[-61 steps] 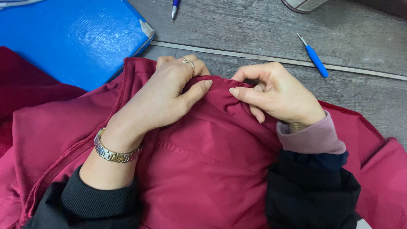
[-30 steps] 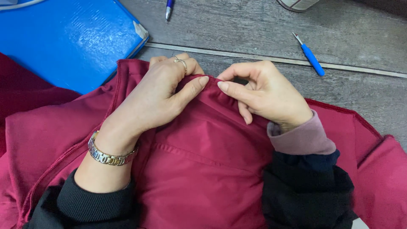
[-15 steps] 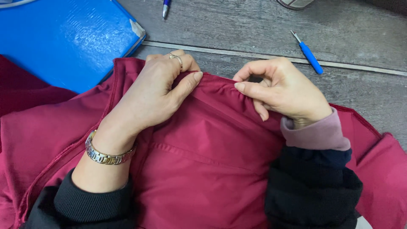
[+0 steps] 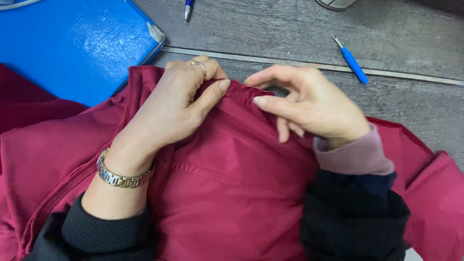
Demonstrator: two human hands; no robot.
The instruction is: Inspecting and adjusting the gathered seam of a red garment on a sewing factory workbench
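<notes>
- Crimson garment (image 4: 232,193) lies spread over the near half of the grey wood-grain surface (image 4: 290,34); its top folded edge runs between the two hands, a stitched seam crosses below them.
- Fabric: smooth woven cloth with slight sheen, puckered at the top edge.
- Left hand (image 4: 179,106) closed on the top edge, thumb pressed on the fold, fingers curled over the far side; ring on one finger, metal link watch (image 4: 121,176) at the wrist.
- Right hand (image 4: 309,104) half open: index finger extended, tip on the fold just beside the left thumb; other fingers loosely curled, whether they grip cloth cannot be told.
- Open room: bare surface beyond the top edge, up to a pale strip running across it.
- Blue folder (image 4: 72,48), glossy, lies far left, its corner just beside the garment.
- Blue-handled seam ripper (image 4: 350,59) lies well apart, far right; pen (image 4: 187,8) at the top edge.
- Versus half a second ago: right index finger has straightened toward the left thumb; left grip unchanged.
</notes>
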